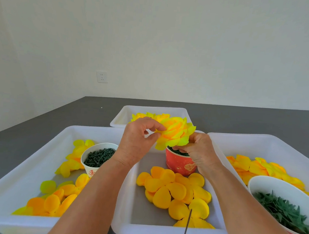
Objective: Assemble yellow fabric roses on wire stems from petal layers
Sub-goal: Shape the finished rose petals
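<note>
Head view: both hands hold a yellow rose (174, 134) above the trays.
The left hand (139, 139) pinches petals at the bloom's 9 o'clock; the right hand (198, 152) has its grip closed under it at 5 o'clock, over the red cup (178, 163).

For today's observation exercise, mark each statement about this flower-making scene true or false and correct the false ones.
1. Both hands hold the rose in the air. True: the left hand pinches its petals and the right hand grips it from below.
2. The red cup is empty. False: dark green pieces fill it.
3. The white cup stands in the left tray. True.
4. The bowl on the right holds yellow petals. False: it holds green leaves.
5. Loose petals lie in the middle tray. True.
6. The far tray holds only green leaves. False: it holds yellow flowers.
</note>
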